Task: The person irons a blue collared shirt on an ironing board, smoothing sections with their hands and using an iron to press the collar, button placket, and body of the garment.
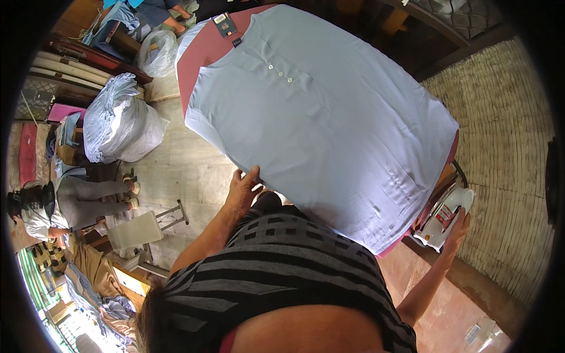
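Observation:
A light blue shirt (318, 129) with a short row of white buttons is spread flat over a maroon-covered ironing board (191, 76). My left hand (240, 193) is at the shirt's near edge, its fingers apart and their tips touching the cloth. Off the board's right end, my right hand (458, 230) is closed round the handle of a white and red iron (442, 219). The iron sits low beside the board on what looks like a rest, mostly hidden under it. A dark tag (224, 25) lies by the shirt's collar.
Left of the board stands a big plastic-wrapped bundle of blue cloth (123, 120), with a smaller clear bag (158, 54) behind. A pale stool (134, 230) is at the lower left, near a standing person (82, 203). Another person's legs (156, 12) show at the top.

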Tool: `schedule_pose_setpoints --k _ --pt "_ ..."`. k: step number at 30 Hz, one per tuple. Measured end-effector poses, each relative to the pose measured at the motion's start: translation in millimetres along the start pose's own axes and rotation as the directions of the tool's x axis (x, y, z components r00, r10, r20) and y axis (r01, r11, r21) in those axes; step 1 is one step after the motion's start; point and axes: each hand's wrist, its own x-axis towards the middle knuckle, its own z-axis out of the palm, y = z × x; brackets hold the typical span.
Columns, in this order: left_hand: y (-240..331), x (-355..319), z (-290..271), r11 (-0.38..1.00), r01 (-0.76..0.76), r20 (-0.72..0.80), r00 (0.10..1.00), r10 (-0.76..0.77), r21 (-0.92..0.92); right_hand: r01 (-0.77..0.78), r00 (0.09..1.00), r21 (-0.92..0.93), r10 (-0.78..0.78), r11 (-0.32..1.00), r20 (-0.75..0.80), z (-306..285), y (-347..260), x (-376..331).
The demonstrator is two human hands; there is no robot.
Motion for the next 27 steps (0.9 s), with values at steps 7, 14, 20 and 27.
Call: schedule_pose_setpoints --k 7,14,20,27 --pt "31 -25 4 0.953 0.302 0.166 0.942 -0.293 -0.035 0.491 0.800 -0.668 -0.594 0.559 0.091 125 -101 8" --pt "93 -14 -10 0.918 0.091 0.342 0.910 -0.235 0.387 0.810 0.535 -0.454 -0.784 0.371 0.315 352 -187 79" --pt "196 -34 -39 0.950 -0.025 0.239 0.970 -0.054 0.313 0.699 0.660 -0.592 -0.681 0.402 0.316 424 -219 77" --pt "262 -52 -119 0.692 -0.670 0.403 0.731 0.551 0.270 0.686 0.658 -0.527 -0.737 0.501 0.156 453 -218 -19"
